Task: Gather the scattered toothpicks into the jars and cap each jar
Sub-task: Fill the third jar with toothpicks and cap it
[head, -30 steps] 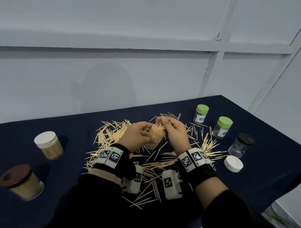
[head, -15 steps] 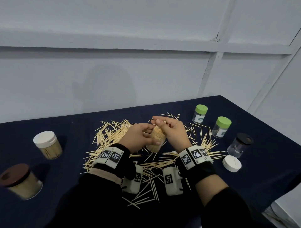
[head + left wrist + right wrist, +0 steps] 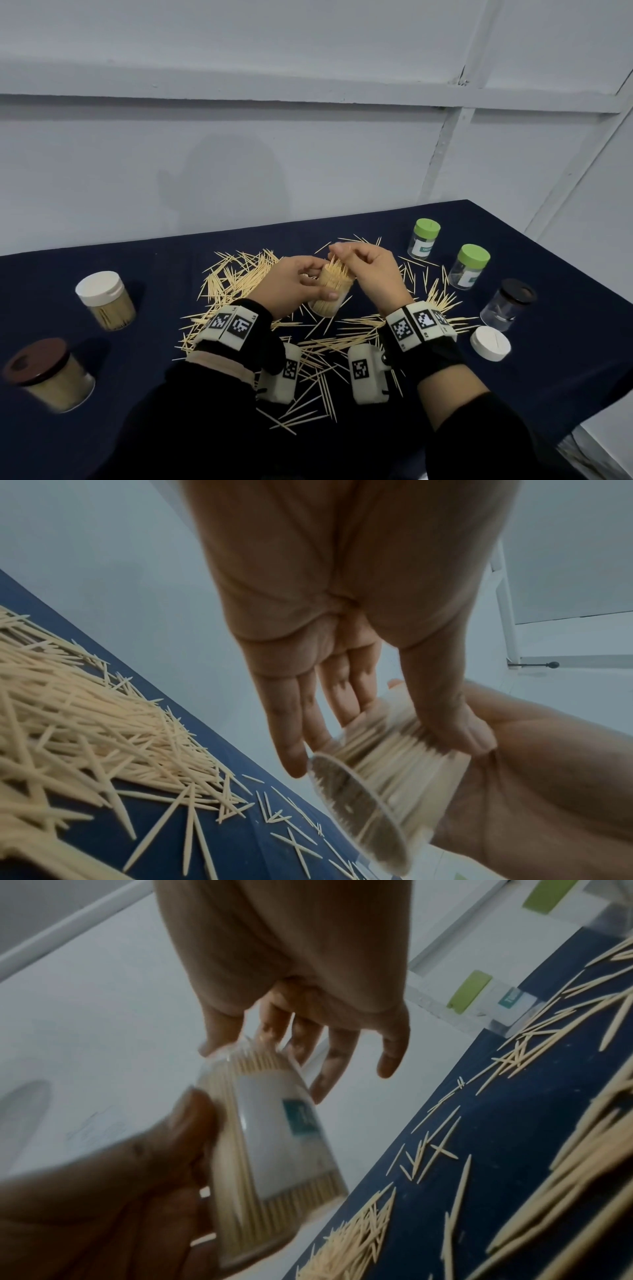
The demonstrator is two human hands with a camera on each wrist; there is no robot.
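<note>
The left hand point(image 3: 291, 291) grips the open jar point(image 3: 331, 294), thumb and fingers curled around its wall, holding it tilted just above the bench point(image 3: 565, 377). The right hand point(image 3: 373, 270) is at the jar mouth, thumb and forefinger pinched on protruding toothpick tips, remaining fingers loosely extended. Loose toothpicks point(image 3: 239, 274) lie beneath and around both hands; a white lid point(image 3: 490, 343) lies right of the right hand.
</note>
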